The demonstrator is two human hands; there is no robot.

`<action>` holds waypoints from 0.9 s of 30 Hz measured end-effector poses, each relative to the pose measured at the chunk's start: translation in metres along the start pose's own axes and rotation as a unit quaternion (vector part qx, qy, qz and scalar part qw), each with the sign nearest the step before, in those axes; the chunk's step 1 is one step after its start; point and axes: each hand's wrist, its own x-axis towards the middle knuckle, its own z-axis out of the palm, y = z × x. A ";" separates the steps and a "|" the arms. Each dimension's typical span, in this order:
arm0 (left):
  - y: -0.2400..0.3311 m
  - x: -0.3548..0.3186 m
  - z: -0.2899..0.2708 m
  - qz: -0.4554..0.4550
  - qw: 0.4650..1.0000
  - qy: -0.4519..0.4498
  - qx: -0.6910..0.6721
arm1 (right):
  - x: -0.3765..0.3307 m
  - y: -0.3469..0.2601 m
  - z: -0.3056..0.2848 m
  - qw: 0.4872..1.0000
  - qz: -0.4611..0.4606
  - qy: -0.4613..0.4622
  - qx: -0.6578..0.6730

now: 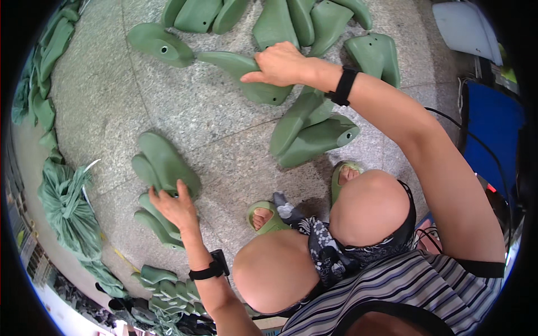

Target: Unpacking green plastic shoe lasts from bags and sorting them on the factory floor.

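Observation:
Green shoe lasts lie on the stone floor in front of me. My right hand (280,66), reaching to the far middle, is closed around the top of a green shoe last (227,63). At the left, my left hand (175,207) has its fingers around the heel end of another shoe last (165,157), partly covering its hole. A smaller-looking last (144,169) lies against that one's side. Just below the left fingers are further lasts (152,224), side by side. Between my right arm and my feet rests a pair of lasts (314,140).
Several more lasts (274,25) lie along the far side, with a single one (159,45) to their left. A green cloth bundle (68,204) and a heap of lasts (168,291) are at the left. My sandalled feet (268,217) are close in. A blue panel (490,140) and cable stand at the right.

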 end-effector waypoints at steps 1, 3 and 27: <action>0.015 0.004 -0.004 0.001 1.000 -0.001 -0.010 | 0.002 0.001 0.000 0.999 0.019 -0.020 0.024; 0.055 0.007 -0.006 0.063 0.994 0.086 0.019 | -0.002 0.012 0.006 0.997 0.040 -0.009 0.059; 0.142 0.095 -0.050 0.199 0.778 -0.548 -0.233 | -0.091 0.003 0.018 0.954 -0.108 0.160 0.229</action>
